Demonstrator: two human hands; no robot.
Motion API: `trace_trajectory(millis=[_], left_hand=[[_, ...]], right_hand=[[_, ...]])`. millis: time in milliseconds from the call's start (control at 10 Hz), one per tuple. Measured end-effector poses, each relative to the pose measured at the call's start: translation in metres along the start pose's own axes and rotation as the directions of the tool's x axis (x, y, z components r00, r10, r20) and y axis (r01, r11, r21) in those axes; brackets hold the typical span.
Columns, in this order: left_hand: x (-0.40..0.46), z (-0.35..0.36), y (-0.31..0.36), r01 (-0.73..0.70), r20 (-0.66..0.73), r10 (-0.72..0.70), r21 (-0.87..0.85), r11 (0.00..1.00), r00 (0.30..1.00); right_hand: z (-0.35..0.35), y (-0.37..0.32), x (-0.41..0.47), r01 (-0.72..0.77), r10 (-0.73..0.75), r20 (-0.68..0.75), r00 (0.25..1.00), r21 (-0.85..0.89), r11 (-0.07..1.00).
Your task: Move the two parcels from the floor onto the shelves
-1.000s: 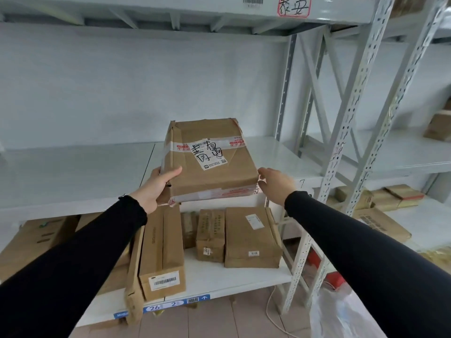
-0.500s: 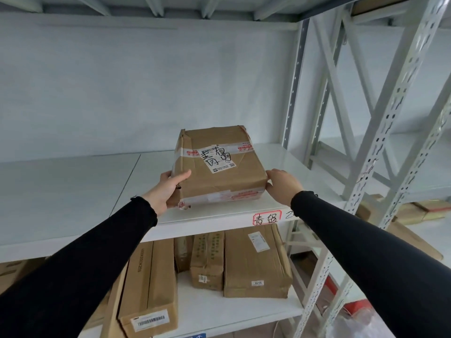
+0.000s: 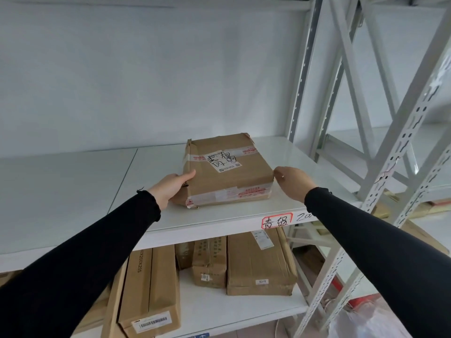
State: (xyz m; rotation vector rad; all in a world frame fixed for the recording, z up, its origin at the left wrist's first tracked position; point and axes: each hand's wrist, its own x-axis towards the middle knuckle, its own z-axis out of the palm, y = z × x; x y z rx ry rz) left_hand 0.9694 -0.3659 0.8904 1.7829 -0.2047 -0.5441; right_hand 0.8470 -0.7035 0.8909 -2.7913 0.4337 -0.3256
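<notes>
A flat brown cardboard parcel (image 3: 227, 176) with a white handwritten label and red-printed tape lies flat on the white middle shelf (image 3: 73, 191), near its front edge. My left hand (image 3: 170, 186) holds the parcel's left side, thumb on top and fingers against the edge. My right hand (image 3: 291, 182) is at the parcel's right front corner; only its fingertips touch it and the fingers are loosely apart. No second parcel can be singled out.
A red-framed handwritten tag (image 3: 277, 220) is on the shelf's front edge. Several cardboard boxes (image 3: 258, 264) lie on the lower shelf, with a long one (image 3: 151, 289) at the left. Perforated white uprights (image 3: 400, 154) stand to the right, with a white plastic bag (image 3: 361, 320) on the floor.
The parcel went from held in the air in front of the shelf to lying flat on it, pushed further in. My right hand has eased off its side to the corner.
</notes>
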Motion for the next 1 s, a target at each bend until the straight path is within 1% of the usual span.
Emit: trace_trajectory(millis=[100,200,300,400,500,700,800,900,1000], left_hand=[[-0.014,0.003,0.008,-0.089,-0.048,0.095,0.120,0.989,0.994],[-0.015,0.004,-0.002,-0.169,-0.075,0.193,0.247,0.954,0.978],[-0.020,0.007,-0.009,-0.221,-0.064,0.253,0.317,0.922,0.965],[-0.024,0.008,-0.010,-0.252,-0.053,0.289,0.357,0.900,0.956],[-0.022,0.011,-0.006,-0.245,-0.065,0.283,0.344,0.906,0.957],[-0.005,0.011,0.001,-0.237,-0.072,0.284,0.380,0.894,0.956],[0.005,0.009,0.002,-0.227,-0.067,0.272,0.382,0.896,0.960],[-0.001,0.012,0.008,-0.219,-0.065,0.265,0.398,0.891,0.962],[-0.008,0.016,0.015,-0.230,-0.046,0.272,0.409,0.883,0.961]], right_hand=[[-0.004,0.004,0.000,-0.058,0.069,-0.026,0.997,0.306,0.950],[-0.006,0.000,-0.006,-0.025,0.041,-0.022,0.999,0.486,0.874],[0.000,-0.007,-0.014,0.022,-0.029,0.006,1.000,0.481,0.876],[0.004,-0.010,-0.013,0.028,-0.031,-0.002,1.000,0.490,0.871],[0.004,-0.014,-0.006,0.023,-0.025,-0.002,1.000,0.491,0.871],[0.004,-0.023,0.014,-0.058,0.040,0.048,0.998,0.500,0.864],[0.005,-0.022,0.023,-0.074,0.050,0.061,0.997,0.493,0.867],[0.003,-0.025,0.024,-0.080,0.055,0.068,0.996,0.465,0.882],[-0.001,-0.025,0.026,-0.092,0.071,0.069,0.995,0.383,0.919]])
